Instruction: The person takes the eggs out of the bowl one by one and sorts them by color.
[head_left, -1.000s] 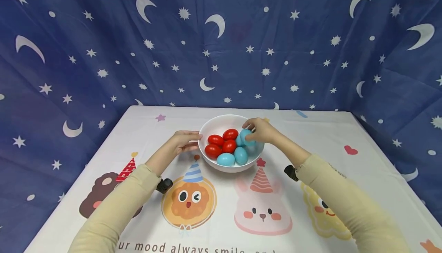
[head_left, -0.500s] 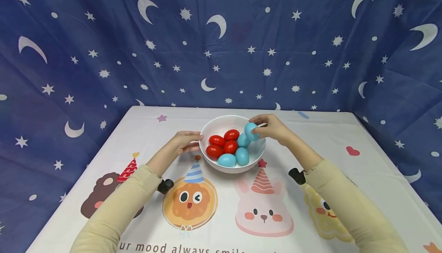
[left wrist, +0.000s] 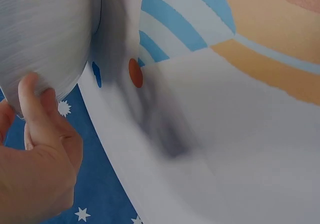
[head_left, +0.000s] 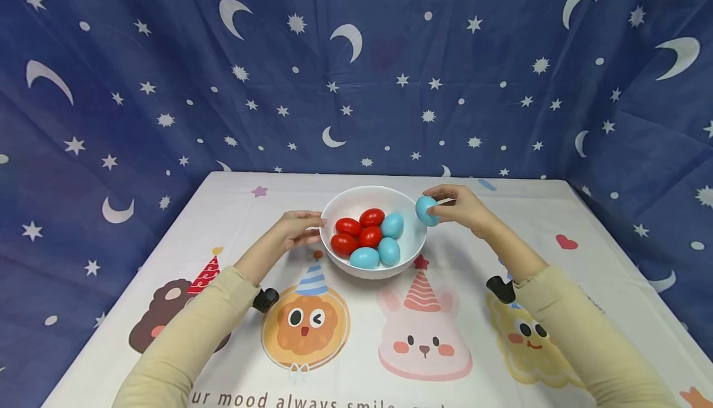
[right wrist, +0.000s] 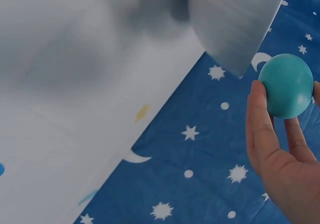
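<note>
One smooth light-blue egg-shaped piece (head_left: pixel 426 211) sits pinched in your right hand (head_left: pixel 463 210), by the right rim of the round glossy white bowl (head_left: pixel 359 199). Your left hand (head_left: pixel 294 228) holds the opposite rim. Egg's long axis: unclear.

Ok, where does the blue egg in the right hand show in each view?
Head: blue egg, just right of centre, by the white bowl.
Left wrist: not visible.
Right wrist: near the right edge, slightly above mid-height.
Shared landmark: white bowl, top left in left wrist, upper right in right wrist.
</note>
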The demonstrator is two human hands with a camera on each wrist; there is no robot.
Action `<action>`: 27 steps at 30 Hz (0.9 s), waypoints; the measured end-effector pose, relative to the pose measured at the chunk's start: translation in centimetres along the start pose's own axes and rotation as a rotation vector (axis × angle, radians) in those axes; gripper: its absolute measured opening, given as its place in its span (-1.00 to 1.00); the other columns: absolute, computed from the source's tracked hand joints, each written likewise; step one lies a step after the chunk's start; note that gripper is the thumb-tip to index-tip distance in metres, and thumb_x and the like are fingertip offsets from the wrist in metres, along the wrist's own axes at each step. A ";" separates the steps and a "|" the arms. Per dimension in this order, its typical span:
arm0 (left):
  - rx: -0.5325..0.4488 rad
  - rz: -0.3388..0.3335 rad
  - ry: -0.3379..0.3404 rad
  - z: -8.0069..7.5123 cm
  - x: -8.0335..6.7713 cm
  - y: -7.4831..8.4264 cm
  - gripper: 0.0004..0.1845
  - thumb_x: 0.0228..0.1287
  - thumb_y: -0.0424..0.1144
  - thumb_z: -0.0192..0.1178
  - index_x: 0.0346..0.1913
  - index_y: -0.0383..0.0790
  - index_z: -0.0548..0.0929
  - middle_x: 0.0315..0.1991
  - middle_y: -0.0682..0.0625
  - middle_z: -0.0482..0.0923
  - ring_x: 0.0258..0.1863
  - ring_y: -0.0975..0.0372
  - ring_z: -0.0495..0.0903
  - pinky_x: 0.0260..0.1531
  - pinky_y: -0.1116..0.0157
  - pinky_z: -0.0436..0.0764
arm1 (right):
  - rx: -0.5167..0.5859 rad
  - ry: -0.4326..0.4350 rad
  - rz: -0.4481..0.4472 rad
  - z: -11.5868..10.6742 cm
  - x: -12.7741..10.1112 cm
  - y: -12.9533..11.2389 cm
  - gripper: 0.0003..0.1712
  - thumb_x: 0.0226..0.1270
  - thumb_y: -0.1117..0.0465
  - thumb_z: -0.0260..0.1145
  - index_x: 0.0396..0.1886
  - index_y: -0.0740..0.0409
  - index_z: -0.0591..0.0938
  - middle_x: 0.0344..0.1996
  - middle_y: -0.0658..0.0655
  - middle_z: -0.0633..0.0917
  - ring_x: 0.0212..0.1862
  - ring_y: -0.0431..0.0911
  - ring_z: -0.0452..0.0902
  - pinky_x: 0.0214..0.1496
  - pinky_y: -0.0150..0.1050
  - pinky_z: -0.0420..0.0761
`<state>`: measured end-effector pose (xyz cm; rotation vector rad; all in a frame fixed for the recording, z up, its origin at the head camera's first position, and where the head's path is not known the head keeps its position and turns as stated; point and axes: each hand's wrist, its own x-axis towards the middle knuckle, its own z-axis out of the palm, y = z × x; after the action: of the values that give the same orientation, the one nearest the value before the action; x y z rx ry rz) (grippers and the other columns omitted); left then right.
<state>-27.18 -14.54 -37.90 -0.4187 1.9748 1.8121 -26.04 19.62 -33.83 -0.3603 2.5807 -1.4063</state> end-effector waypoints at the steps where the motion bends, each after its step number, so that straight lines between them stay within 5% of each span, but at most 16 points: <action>1: 0.006 0.006 0.001 -0.1 0.0 0.1 -0.49 0.24 -0.34 0.22 0.27 -0.27 0.43 -0.06 -0.08 0.50 -0.46 0.33 0.61 -0.34 0.41 0.75 | -0.003 0.004 0.005 -0.1 0.0 0.1 -0.48 0.22 0.31 0.25 0.19 0.35 0.45 0.08 0.38 0.49 0.04 0.17 0.54 0.03 -0.09 0.72; 27: 0.015 0.038 0.001 0.1 0.0 -0.2 -0.48 0.22 -0.37 0.22 0.26 -0.33 0.43 0.00 -0.13 0.52 -0.47 0.34 0.63 -0.40 0.42 0.75 | -0.100 0.009 0.101 0.0 2.2 4.6 -0.48 0.21 0.28 0.26 0.16 0.40 0.46 0.06 0.42 0.50 -0.04 0.08 0.52 -0.14 -0.26 0.74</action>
<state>-27.06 -14.50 -38.07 -0.3800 2.0084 1.8189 -28.74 21.41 -37.79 -0.2342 2.6425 -1.2518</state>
